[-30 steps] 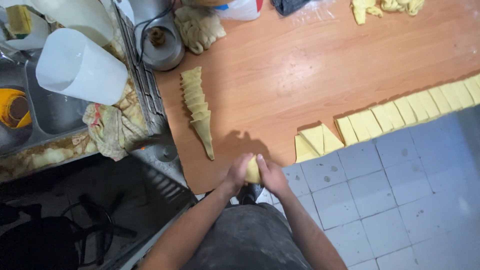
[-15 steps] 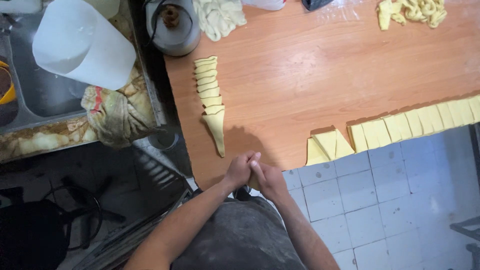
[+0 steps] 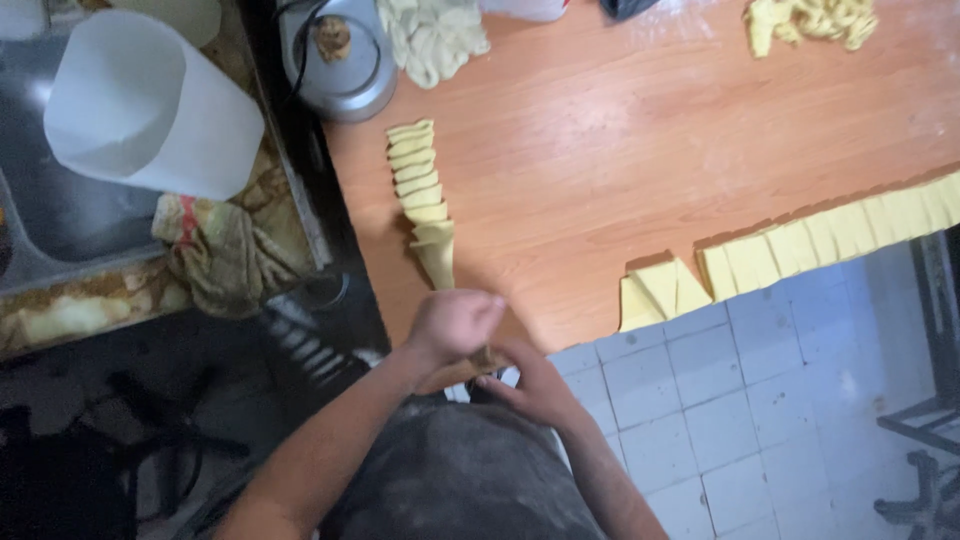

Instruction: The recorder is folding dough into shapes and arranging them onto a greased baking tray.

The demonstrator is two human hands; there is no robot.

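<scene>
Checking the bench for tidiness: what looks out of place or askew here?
The white plastic jug lies tipped on its side in the metal sink, beside a crumpled, stained cloth. The dough pieces sit in an orderly row.

The pale dough piece seen between both hands a second ago is now hidden; the left hand [image 3: 452, 325] covers it above the right hand [image 3: 535, 385].

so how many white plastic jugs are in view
1: the big white plastic jug lies tipped on its side at the upper left, over the metal sink, above the crumpled cloth. Another may sit cut off at the top edge.
</scene>
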